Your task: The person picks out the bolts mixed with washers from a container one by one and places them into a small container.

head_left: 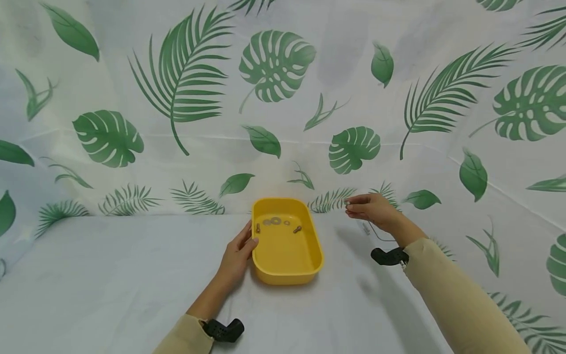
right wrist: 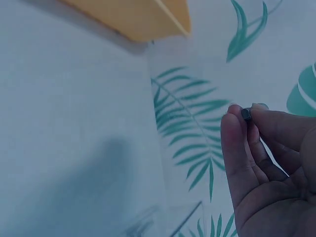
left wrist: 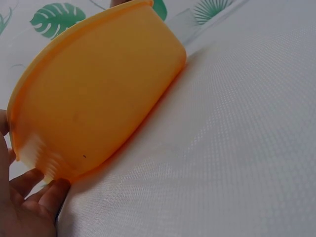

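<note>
In the head view a yellow plastic tray (head_left: 287, 260) sits on the white surface, short end toward me. Two small bolts, one bolt (head_left: 258, 227) at the left and another bolt (head_left: 297, 229) at the right, lie in it with several flat washers (head_left: 275, 221). My left hand (head_left: 236, 253) grips the tray's left side, thumb at the rim and fingers against the outer wall. Right of the tray, my right hand (head_left: 373, 210) is raised, pinching a small dark metal piece (right wrist: 246, 114) between thumb and fingertips. Its end looks angular; the rest is hidden by the fingers.
A white cloth with green leaves (head_left: 277, 66) hangs behind the tray and along the right side. Below my right hand lies something clear (head_left: 366, 228) beside a thin dark line. White table cloth (head_left: 110, 275) spreads to the left.
</note>
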Demonstrator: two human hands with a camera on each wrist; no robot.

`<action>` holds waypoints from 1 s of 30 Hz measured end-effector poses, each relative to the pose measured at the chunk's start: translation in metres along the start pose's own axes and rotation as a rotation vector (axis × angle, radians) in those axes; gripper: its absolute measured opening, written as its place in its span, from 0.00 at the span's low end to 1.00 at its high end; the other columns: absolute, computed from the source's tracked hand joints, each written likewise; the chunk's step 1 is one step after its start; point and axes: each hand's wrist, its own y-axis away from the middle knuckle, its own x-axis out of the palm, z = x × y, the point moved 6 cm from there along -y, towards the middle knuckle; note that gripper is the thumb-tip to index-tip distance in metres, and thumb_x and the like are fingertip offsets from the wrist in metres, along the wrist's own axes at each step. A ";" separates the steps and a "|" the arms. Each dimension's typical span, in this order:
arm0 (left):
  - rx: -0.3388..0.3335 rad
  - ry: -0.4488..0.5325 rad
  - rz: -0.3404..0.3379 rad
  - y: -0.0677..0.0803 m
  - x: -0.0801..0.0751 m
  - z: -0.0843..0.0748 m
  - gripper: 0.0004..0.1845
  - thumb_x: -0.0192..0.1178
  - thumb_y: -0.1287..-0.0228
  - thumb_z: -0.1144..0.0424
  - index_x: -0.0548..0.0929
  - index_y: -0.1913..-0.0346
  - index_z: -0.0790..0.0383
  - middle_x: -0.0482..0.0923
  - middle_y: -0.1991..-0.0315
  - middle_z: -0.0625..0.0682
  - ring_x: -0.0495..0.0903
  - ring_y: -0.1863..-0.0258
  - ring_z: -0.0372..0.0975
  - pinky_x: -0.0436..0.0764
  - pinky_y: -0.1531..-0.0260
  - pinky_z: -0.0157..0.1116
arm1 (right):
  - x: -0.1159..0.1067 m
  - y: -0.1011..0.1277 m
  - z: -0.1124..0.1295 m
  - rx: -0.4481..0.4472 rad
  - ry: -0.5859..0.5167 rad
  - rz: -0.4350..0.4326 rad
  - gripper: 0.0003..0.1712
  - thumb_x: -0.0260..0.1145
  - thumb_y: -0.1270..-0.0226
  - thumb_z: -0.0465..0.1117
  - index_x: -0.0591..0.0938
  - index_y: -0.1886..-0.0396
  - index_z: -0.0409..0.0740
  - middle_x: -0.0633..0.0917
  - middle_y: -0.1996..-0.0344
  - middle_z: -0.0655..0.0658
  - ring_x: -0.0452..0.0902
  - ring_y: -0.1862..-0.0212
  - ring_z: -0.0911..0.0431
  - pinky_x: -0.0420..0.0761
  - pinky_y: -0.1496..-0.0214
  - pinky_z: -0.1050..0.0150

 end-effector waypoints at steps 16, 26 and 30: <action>-0.040 -0.031 -0.019 0.001 -0.001 -0.003 0.32 0.51 0.22 0.55 0.57 0.20 0.42 0.63 0.22 0.54 0.67 0.24 0.47 0.75 0.31 0.48 | -0.040 -0.004 -0.052 0.059 0.011 -0.075 0.32 0.58 0.22 0.40 0.64 0.28 0.23 0.85 0.58 0.55 0.84 0.59 0.69 0.85 0.42 0.66; -0.033 -0.038 -0.023 0.001 -0.002 -0.003 0.31 0.51 0.22 0.56 0.58 0.20 0.44 0.63 0.22 0.55 0.64 0.23 0.49 0.73 0.30 0.49 | -0.051 -0.005 -0.071 0.111 0.083 -0.128 0.31 0.57 0.22 0.40 0.66 0.29 0.25 0.82 0.44 0.39 0.84 0.56 0.67 0.86 0.43 0.65; -0.038 -0.039 -0.027 0.001 -0.003 -0.003 0.31 0.51 0.22 0.56 0.58 0.20 0.43 0.63 0.22 0.54 0.65 0.23 0.48 0.74 0.30 0.48 | -0.055 -0.008 -0.081 0.139 0.088 -0.136 0.31 0.59 0.22 0.42 0.67 0.29 0.25 0.85 0.49 0.44 0.83 0.57 0.66 0.87 0.48 0.69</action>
